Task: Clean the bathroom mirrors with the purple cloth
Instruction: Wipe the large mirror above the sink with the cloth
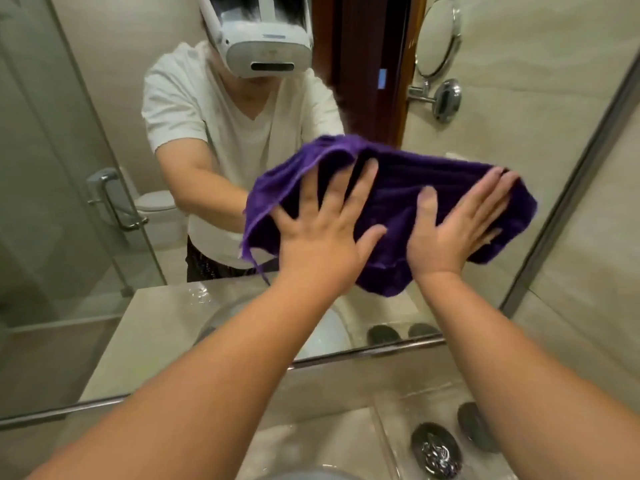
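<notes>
Beige glossy stone vanity counter [329, 396]. Clear rectangular tray [414, 403] lies at right; inside, silver-patterned dark oval item [437, 449], beside it plain dark oval item [477, 426].

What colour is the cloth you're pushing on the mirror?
Purple, a deep shade. The cloth shows best in the head view, under both flat hands on the mirror.

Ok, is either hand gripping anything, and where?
Nothing gripped: left hand and right hand press the purple cloth flat against the mirror, palms on its middle.
</notes>
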{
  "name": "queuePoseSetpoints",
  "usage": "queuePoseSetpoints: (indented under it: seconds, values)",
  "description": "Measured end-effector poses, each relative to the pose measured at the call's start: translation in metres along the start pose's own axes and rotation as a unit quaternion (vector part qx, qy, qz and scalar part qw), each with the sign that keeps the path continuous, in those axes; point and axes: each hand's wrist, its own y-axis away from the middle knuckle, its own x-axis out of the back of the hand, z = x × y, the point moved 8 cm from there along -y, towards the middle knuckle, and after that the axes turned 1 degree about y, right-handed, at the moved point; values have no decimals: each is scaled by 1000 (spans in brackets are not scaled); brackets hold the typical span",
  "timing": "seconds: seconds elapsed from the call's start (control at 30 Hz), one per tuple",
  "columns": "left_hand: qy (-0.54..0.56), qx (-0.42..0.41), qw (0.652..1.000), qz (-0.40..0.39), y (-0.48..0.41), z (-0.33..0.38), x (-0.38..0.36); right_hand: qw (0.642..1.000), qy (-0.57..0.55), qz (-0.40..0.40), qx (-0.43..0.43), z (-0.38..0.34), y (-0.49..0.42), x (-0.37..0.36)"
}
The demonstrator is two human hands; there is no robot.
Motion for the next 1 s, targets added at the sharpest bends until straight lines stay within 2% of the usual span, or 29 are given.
queuePoseSetpoints:
  seconds: [0.1, 0.17, 0.23, 0.3, 0.37, 0.5, 0.57, 0.63, 0.7, 0.77, 0.9, 1.0]
  values:
    - [18, 12, 1000, 10, -57, 15, 22, 991, 39, 71, 105, -44, -75, 26]
    - [29, 20, 999, 20, -67, 20, 25, 979, 79, 88, 163, -53, -96, 33]
    - [27, 23, 999, 36, -54, 21, 17, 974, 106, 82, 182, -43, -94, 32]
    - [18, 28, 999, 35, -21, 19, -3, 976, 121, 46, 173, -13, -70, 23]
    - [7, 28, 1000, 2, 27, 15, -33, 980, 137, -20, 146, 32, -27, 10]
    - [-23, 29, 991, -129, 127, -14, -86, 980, 136, -137, 40, 111, 103, -18]
    - [-28, 43, 979, -197, 162, -38, -93, 978, 114, -173, 0, 117, 156, -34]
    - [-34, 38, 974, -222, 172, -59, -84, 978, 93, -186, -23, 103, 178, -48]
    - [-31, 42, 980, -194, 155, -78, -62, 982, 77, -174, -16, 66, 166, -54]
    - [-25, 72, 989, -128, 116, -96, -29, 988, 57, -143, 32, 8, 129, -52]
    - [-3, 75, 997, -5, 20, -113, 39, 988, 63, -19, 140, -109, 28, -28]
    - [-1, 82, 996, 41, -17, -111, 62, 974, 96, 34, 202, -148, -13, -12]
